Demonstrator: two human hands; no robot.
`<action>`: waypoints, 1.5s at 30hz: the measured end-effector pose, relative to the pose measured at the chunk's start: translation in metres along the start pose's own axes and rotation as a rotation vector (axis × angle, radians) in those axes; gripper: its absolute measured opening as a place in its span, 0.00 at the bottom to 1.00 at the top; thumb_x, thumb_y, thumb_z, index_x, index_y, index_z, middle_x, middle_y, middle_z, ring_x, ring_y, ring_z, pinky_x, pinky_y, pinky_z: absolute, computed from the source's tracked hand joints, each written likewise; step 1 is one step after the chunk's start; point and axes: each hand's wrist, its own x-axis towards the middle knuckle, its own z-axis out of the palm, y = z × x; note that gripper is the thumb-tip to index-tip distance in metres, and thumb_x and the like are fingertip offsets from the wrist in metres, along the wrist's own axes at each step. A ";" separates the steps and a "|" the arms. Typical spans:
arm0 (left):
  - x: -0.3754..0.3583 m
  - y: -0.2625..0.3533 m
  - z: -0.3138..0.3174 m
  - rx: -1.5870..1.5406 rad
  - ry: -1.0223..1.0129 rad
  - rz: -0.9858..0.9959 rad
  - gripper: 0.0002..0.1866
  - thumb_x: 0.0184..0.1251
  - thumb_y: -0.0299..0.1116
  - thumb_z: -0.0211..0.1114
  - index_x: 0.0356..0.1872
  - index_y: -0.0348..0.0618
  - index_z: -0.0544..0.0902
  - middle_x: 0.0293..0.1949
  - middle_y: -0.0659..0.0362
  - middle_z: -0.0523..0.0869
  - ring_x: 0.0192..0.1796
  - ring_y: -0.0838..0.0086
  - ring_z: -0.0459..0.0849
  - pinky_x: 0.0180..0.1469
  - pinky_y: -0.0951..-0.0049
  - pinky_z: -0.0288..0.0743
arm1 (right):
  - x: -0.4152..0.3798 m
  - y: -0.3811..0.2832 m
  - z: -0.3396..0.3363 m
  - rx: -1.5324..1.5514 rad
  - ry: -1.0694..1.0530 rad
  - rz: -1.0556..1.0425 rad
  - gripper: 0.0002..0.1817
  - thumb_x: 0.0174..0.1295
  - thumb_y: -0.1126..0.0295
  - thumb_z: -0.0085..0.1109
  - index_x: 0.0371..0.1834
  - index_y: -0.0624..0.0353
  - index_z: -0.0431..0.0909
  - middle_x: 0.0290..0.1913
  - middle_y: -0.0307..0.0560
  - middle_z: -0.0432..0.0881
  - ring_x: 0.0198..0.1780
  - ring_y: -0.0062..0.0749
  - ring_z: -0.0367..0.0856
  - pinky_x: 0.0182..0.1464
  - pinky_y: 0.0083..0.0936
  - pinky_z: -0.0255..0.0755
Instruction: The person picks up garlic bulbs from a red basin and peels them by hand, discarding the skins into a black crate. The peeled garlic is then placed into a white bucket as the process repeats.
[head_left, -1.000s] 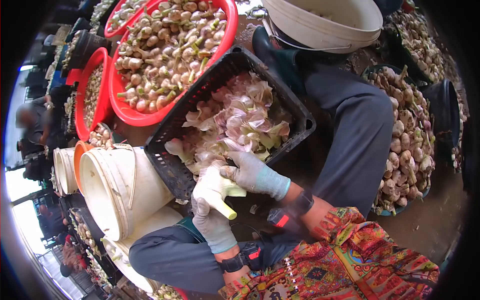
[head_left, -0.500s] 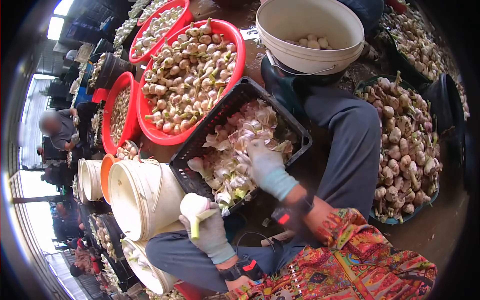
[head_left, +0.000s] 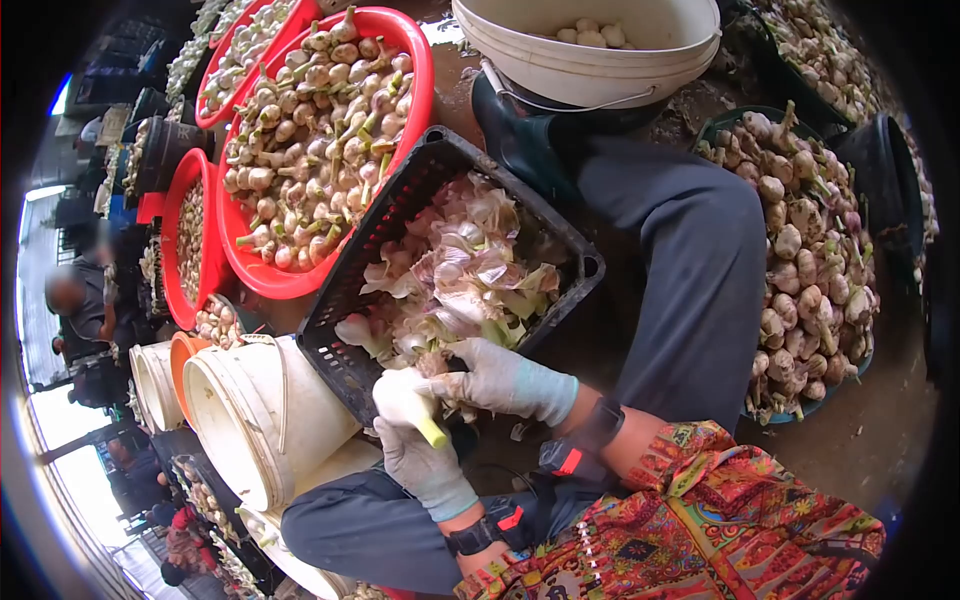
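Observation:
My gloved left hand [head_left: 425, 468] is closed around a peeled white garlic bulb [head_left: 398, 393], whose cut green stem points down and to the right. My gloved right hand [head_left: 512, 384] is at the bulb's side with thumb and fingers pinched against it; a brownish bit, perhaps skin or roots, shows at the fingertips. Just beyond both hands a black plastic crate [head_left: 585, 268] holds a heap of papery garlic skins [head_left: 465, 255].
Red tubs [head_left: 425, 95] of unpeeled garlic stand at the far left. A white bucket [head_left: 590, 75] with several peeled bulbs is ahead. More white buckets [head_left: 235, 430] stand at left. A heaped basket of garlic [head_left: 800, 270] is beyond my right knee. People sit at far left.
My right hand has come back from the skins in the crate to the bulb in my left hand. The left hand has turned the bulb slightly, and the whole view has shifted.

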 end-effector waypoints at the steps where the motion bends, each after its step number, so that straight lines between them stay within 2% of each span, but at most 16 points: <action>1: 0.001 0.001 0.000 -0.009 0.012 -0.049 0.32 0.69 0.50 0.58 0.61 0.33 0.68 0.60 0.47 0.72 0.62 0.58 0.72 0.66 0.55 0.65 | 0.002 0.000 -0.002 -0.005 0.002 0.005 0.16 0.64 0.59 0.60 0.44 0.61 0.74 0.25 0.34 0.73 0.27 0.15 0.71 0.27 0.17 0.67; 3: -0.002 0.009 0.003 -0.055 -0.014 -0.154 0.30 0.70 0.48 0.56 0.62 0.33 0.67 0.58 0.46 0.74 0.59 0.59 0.75 0.60 0.56 0.73 | 0.006 0.006 -0.007 -0.357 0.054 -0.218 0.14 0.64 0.62 0.59 0.44 0.62 0.74 0.26 0.42 0.77 0.27 0.26 0.77 0.29 0.24 0.71; 4: -0.001 0.010 0.005 0.071 -0.011 -0.225 0.28 0.71 0.46 0.56 0.61 0.33 0.68 0.55 0.47 0.76 0.55 0.60 0.78 0.55 0.57 0.76 | 0.009 0.013 -0.008 -0.783 0.140 -0.403 0.12 0.63 0.67 0.58 0.44 0.63 0.74 0.29 0.52 0.80 0.31 0.44 0.81 0.35 0.34 0.74; 7: -0.001 0.005 0.008 0.364 0.014 -0.323 0.22 0.70 0.37 0.57 0.60 0.34 0.70 0.46 0.52 0.82 0.40 0.69 0.84 0.39 0.70 0.81 | 0.009 0.001 -0.003 -1.098 0.055 -0.225 0.11 0.61 0.69 0.57 0.43 0.63 0.74 0.33 0.60 0.79 0.38 0.55 0.80 0.40 0.39 0.74; 9: 0.001 0.000 -0.004 0.551 -0.039 -0.279 0.20 0.68 0.31 0.59 0.58 0.34 0.72 0.43 0.55 0.82 0.32 0.75 0.82 0.32 0.76 0.78 | 0.019 0.015 -0.008 -1.128 0.054 -0.256 0.11 0.60 0.69 0.58 0.42 0.63 0.74 0.32 0.57 0.80 0.36 0.46 0.82 0.40 0.37 0.74; 15: -0.014 0.011 -0.010 0.328 -0.027 -0.294 0.24 0.66 0.30 0.60 0.62 0.35 0.67 0.44 0.51 0.82 0.27 0.76 0.79 0.25 0.77 0.73 | 0.046 0.021 -0.047 0.051 0.597 -0.314 0.08 0.65 0.73 0.54 0.44 0.63 0.74 0.33 0.42 0.80 0.29 0.20 0.75 0.27 0.21 0.72; 17: -0.017 0.015 -0.009 0.260 -0.053 -0.268 0.25 0.67 0.31 0.60 0.63 0.35 0.66 0.45 0.49 0.82 0.27 0.76 0.79 0.25 0.77 0.73 | 0.051 0.020 -0.079 -0.340 0.900 -0.333 0.10 0.65 0.73 0.54 0.48 0.63 0.73 0.34 0.41 0.79 0.25 0.16 0.73 0.22 0.15 0.69; 18: -0.019 0.018 -0.006 0.187 -0.035 -0.248 0.25 0.67 0.31 0.60 0.62 0.36 0.66 0.45 0.49 0.82 0.27 0.76 0.79 0.24 0.77 0.72 | 0.035 -0.006 -0.063 -0.319 0.813 -0.170 0.14 0.63 0.66 0.59 0.47 0.64 0.74 0.31 0.43 0.79 0.30 0.21 0.76 0.32 0.23 0.75; 23: -0.018 0.014 0.001 0.261 -0.046 -0.147 0.24 0.67 0.32 0.61 0.62 0.37 0.66 0.46 0.48 0.82 0.29 0.76 0.80 0.28 0.76 0.75 | 0.012 0.013 -0.007 -0.247 0.226 -0.247 0.25 0.56 0.58 0.67 0.50 0.64 0.74 0.37 0.46 0.80 0.38 0.26 0.78 0.44 0.24 0.75; 29: -0.015 -0.004 0.006 0.712 0.154 0.009 0.18 0.65 0.30 0.63 0.54 0.36 0.72 0.39 0.54 0.81 0.28 0.80 0.77 0.25 0.82 0.71 | 0.015 0.010 0.006 -0.365 0.354 -0.325 0.17 0.60 0.65 0.62 0.47 0.65 0.77 0.35 0.44 0.80 0.38 0.25 0.78 0.42 0.24 0.74; 34: -0.014 -0.009 -0.005 0.215 -0.055 -0.217 0.21 0.63 0.33 0.66 0.53 0.34 0.72 0.35 0.56 0.79 0.26 0.82 0.72 0.24 0.84 0.65 | 0.037 0.020 -0.059 0.206 0.577 -0.151 0.17 0.63 0.64 0.62 0.49 0.64 0.75 0.33 0.37 0.78 0.33 0.17 0.75 0.33 0.18 0.72; 37: -0.010 -0.009 -0.009 0.054 -0.078 -0.236 0.22 0.63 0.35 0.67 0.52 0.33 0.71 0.31 0.57 0.77 0.25 0.81 0.70 0.23 0.83 0.64 | 0.038 0.025 -0.053 -0.369 0.657 -0.383 0.25 0.57 0.58 0.69 0.51 0.63 0.73 0.37 0.35 0.75 0.32 0.15 0.70 0.32 0.14 0.69; 39: -0.008 -0.008 -0.016 -0.037 -0.076 -0.237 0.22 0.64 0.36 0.66 0.52 0.33 0.71 0.29 0.58 0.75 0.24 0.80 0.69 0.23 0.83 0.63 | 0.024 0.012 -0.038 -0.180 0.357 -0.147 0.28 0.56 0.59 0.70 0.53 0.63 0.71 0.36 0.35 0.72 0.34 0.17 0.70 0.35 0.15 0.70; 41: -0.007 -0.007 -0.026 -0.170 -0.161 -0.316 0.23 0.66 0.39 0.63 0.53 0.32 0.70 0.25 0.60 0.71 0.22 0.79 0.66 0.23 0.81 0.61 | 0.026 0.023 -0.024 -0.270 0.220 -0.213 0.28 0.56 0.59 0.69 0.53 0.62 0.70 0.34 0.35 0.70 0.34 0.17 0.70 0.34 0.15 0.69; 43: -0.007 -0.011 -0.029 -0.226 -0.208 -0.348 0.18 0.69 0.40 0.58 0.48 0.33 0.70 0.22 0.62 0.68 0.21 0.79 0.63 0.23 0.80 0.60 | 0.033 0.031 -0.008 -0.576 0.295 -0.566 0.20 0.56 0.62 0.69 0.44 0.64 0.75 0.34 0.43 0.75 0.32 0.20 0.71 0.35 0.23 0.71; 45: -0.008 -0.012 -0.030 -0.285 -0.258 -0.372 0.16 0.73 0.41 0.54 0.42 0.35 0.70 0.20 0.64 0.64 0.19 0.79 0.60 0.23 0.79 0.58 | 0.038 0.021 -0.005 -0.486 0.346 -0.189 0.17 0.57 0.64 0.64 0.42 0.66 0.76 0.36 0.55 0.81 0.38 0.39 0.79 0.43 0.30 0.73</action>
